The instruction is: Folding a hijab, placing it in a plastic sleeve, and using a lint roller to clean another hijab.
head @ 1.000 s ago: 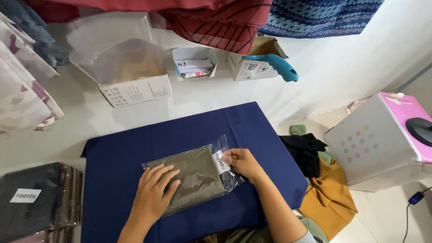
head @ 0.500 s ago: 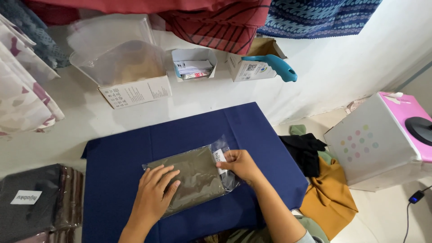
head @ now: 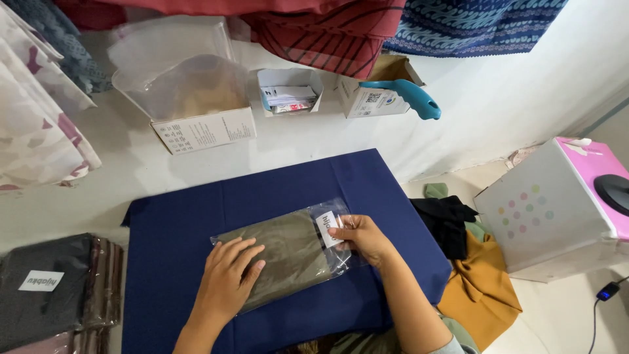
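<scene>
A clear plastic bag with a folded olive-grey cloth inside lies flat on the dark blue cloth spread over the white counter, which gives it a smooth, contrasting surface to be worked on. The left hand rests palm down on the bag with its fingers spread and relaxed, gripping nothing, apparently pressing the bag flat and keeping it from sliding. The right hand sits at the bag's open end, its fingers pinching the plastic flap just beside the small white label. To the left a stack of bagged dark cloths lies near. At the back of the counter stand open cardboard boxes, one holding empty clear bags, all within reach, and a teal tool rests on another box.
</scene>
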